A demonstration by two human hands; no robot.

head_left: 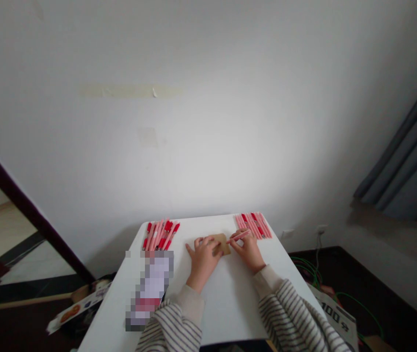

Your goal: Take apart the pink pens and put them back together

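My right hand grips a pink pen, its tip close to the right edge of a small brown piece of paper or card. With fingers spread, my left hand lies over the left part of that brown piece and presses it to the white table. Just beyond my right hand, several pink pens, some with red parts, lie side by side in a row. A looser bunch of pink and red pens sits at the table's far left corner.
A pixelated, blurred-out object lies along the table's left side. The white wall stands behind the table. Green cables and a box marked 100 are on the floor to the right. A grey curtain hangs at the far right.
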